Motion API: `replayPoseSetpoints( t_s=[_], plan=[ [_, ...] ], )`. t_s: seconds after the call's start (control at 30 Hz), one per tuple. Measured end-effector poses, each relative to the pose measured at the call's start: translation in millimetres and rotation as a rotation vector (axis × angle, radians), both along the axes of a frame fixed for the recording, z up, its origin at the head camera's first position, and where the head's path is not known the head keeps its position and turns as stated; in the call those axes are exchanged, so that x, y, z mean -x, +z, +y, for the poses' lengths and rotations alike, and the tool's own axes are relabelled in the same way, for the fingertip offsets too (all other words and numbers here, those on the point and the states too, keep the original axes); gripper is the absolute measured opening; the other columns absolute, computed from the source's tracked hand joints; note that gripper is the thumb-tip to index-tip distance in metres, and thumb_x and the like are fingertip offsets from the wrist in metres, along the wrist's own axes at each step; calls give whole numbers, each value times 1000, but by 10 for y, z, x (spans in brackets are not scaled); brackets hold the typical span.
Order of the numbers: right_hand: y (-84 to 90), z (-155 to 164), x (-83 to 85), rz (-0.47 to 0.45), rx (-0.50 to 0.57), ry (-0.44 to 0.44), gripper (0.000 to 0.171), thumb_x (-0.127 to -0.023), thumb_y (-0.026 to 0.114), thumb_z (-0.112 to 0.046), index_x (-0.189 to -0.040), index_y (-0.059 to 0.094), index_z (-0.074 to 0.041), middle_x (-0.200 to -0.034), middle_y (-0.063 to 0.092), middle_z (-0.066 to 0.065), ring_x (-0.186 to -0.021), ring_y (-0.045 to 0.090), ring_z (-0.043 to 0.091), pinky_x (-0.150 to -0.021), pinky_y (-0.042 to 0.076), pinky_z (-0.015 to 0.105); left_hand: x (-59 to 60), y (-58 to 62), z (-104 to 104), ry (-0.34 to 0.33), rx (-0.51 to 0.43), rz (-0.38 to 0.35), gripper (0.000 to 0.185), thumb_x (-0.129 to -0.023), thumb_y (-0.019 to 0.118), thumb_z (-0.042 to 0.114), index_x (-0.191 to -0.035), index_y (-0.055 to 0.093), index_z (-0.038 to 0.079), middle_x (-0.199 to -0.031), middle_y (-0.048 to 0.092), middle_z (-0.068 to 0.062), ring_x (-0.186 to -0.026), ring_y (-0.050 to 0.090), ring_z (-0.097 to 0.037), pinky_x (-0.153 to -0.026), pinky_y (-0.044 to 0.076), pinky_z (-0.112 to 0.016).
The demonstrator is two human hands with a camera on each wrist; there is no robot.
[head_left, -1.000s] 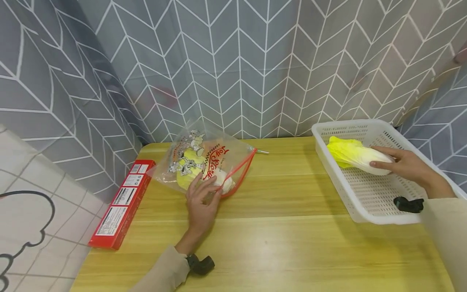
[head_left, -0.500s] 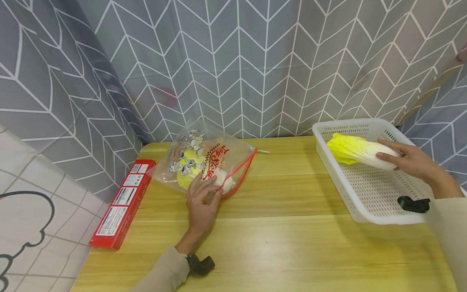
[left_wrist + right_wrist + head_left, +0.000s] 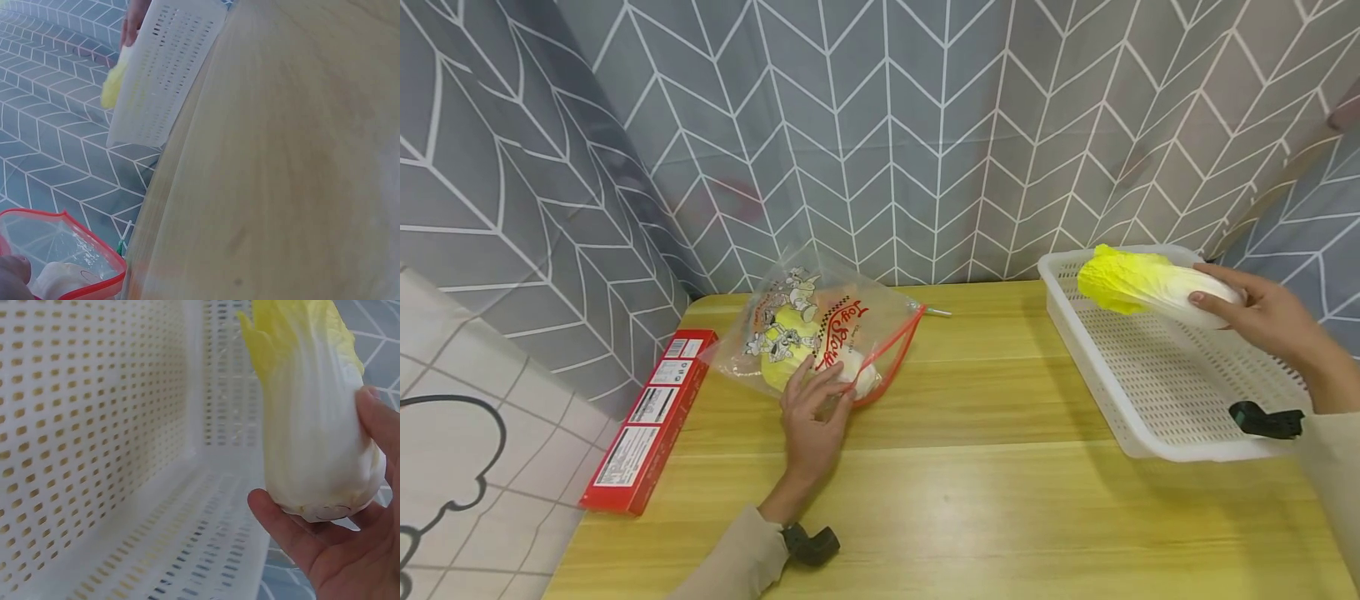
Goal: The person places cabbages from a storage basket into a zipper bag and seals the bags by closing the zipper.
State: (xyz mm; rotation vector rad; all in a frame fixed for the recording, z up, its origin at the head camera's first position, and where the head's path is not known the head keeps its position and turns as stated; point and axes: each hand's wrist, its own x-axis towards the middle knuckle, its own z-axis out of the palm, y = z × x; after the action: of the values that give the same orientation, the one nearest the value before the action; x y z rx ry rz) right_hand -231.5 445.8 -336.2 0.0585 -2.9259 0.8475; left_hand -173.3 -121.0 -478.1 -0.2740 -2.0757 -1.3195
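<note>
My right hand (image 3: pixel 1262 312) grips the white stem end of a yellow-leafed napa cabbage (image 3: pixel 1142 286) and holds it in the air above the white perforated basket (image 3: pixel 1157 392) at the table's right. The right wrist view shows the cabbage (image 3: pixel 312 425) cradled between thumb and fingers (image 3: pixel 294 531), leaves pointing away. My left hand (image 3: pixel 812 417) rests with spread fingers on a clear zip bag (image 3: pixel 820 333) with cartoon print and a red seal, which holds another cabbage. The left wrist view shows the bag's red-edged mouth (image 3: pixel 69 262) at lower left.
A long red box (image 3: pixel 647 421) lies at the table's left edge. The yellow wooden table (image 3: pixel 970 500) is backed by grey patterned curtains (image 3: pixel 880 133). The basket (image 3: pixel 162 69) sits at the far right, overhanging the table's edge.
My right hand has lifted the cabbage up out of the basket's floor and slightly to the right. The left hand stays on the bag.
</note>
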Motion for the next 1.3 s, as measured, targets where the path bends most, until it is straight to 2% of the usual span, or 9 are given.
replayPoseSetpoints(
  t_s=[0.07, 0.17, 0.23, 0.3, 0.47, 0.77, 1.03, 1.2, 1.3],
  plan=[
    [28, -29, -10, 38, 15, -14, 66, -104, 55, -38, -159, 30, -12, -147, 46, 32, -71, 47, -16, -56, 48, 17, 0, 0, -4, 3, 2, -2, 7, -87, 79, 12, -94, 78, 11, -128, 73, -4, -146, 42, -29, -119, 16, -63],
    [65, -74, -28, 79, 52, -24, 63, -104, 55, -38, -159, 34, -18, -125, 60, -5, -69, 52, -13, -55, 49, 18, 4, -3, -7, 8, 6, 5, 7, -88, 79, 12, -94, 78, 11, -129, 73, -5, -146, 43, -29, -119, 17, -63],
    [89, -122, -38, 100, 74, -31, 61, -104, 56, -39, -159, 36, -21, -107, 51, -26, -69, 53, -12, -55, 49, 16, 4, -4, -9, 7, 6, 5, 7, -88, 79, 12, -94, 77, 11, -129, 72, -5, -146, 43, -29, -119, 17, -62],
    [116, -173, -44, 111, 99, -26, 59, -104, 56, -39, -158, 38, -24, -100, 43, -37, -72, 53, -13, -57, 48, 14, 4, -8, -10, 8, 6, 10, 7, -87, 79, 12, -93, 77, 11, -129, 72, -5, -145, 43, -29, -119, 17, -62],
    [173, -322, -54, 138, 173, -8, 57, -104, 57, -35, -157, 40, -26, -104, 45, -35, -78, 52, -16, -62, 45, 8, -2, -17, -5, 4, 7, 18, 6, -87, 80, 12, -93, 77, 11, -129, 73, -5, -145, 43, -29, -120, 18, -60],
    [227, -638, 22, 205, 371, 77, 50, -104, 58, -18, -152, 47, -24, -113, 53, -25, -84, 56, -10, -67, 47, 7, -20, -18, -3, 5, 7, 31, 7, -87, 80, 11, -93, 77, 10, -128, 73, -6, -145, 43, -31, -119, 18, -61],
    [228, -962, 95, 195, 399, 109, 50, -103, 59, -21, -152, 48, -27, -129, 51, -25, -92, 58, -10, -70, 49, 8, -17, -18, -6, 9, 3, 20, 8, -88, 79, 12, -95, 76, 11, -129, 73, -6, -145, 43, -30, -119, 17, -63],
    [213, -1147, 119, 185, 418, 146, 52, -104, 58, -21, -154, 45, -27, -146, 49, -16, -98, 58, -9, -75, 49, 7, -13, -11, 4, 10, 7, 24, 7, -88, 79, 12, -94, 76, 10, -128, 73, -6, -145, 43, -31, -119, 17, -63],
    [208, -1259, 136, 188, 430, 171, 52, -104, 58, -22, -154, 45, -26, -148, 49, -14, -100, 58, -8, -76, 49, 6, -12, -1, 7, 9, 8, 29, 7, -88, 79, 12, -94, 76, 10, -128, 73, -7, -145, 43, -31, -119, 18, -62]
  ],
)
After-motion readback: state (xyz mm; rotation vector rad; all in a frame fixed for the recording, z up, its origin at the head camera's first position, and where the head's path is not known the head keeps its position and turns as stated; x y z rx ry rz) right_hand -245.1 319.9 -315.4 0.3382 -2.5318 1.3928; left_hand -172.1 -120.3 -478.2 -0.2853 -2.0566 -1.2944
